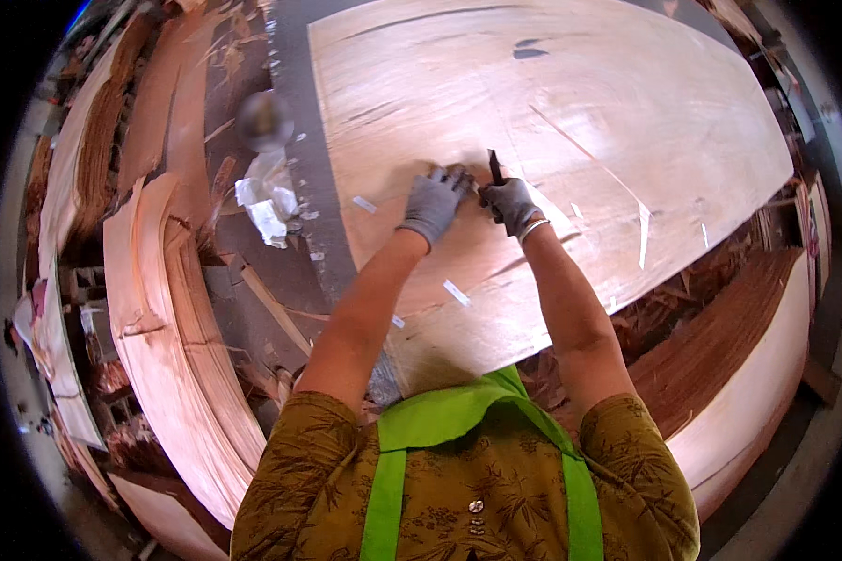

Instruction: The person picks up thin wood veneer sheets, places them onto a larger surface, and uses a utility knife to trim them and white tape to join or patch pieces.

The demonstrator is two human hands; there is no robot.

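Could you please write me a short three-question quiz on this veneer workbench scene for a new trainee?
1. True or false: both hands wear grey gloves.
2. Which hand holds the dark knife: A left, B right?
3. Fill in: the left hand presses flat on the large sheet of ____.

Key:
1. True: left hand and right hand are both gloved.
2. B: the knife sticks up from the right hand.
3. Veneer: the veneer sheet lies on the table.

No clear packages, labels, signs or screens anywhere in view.
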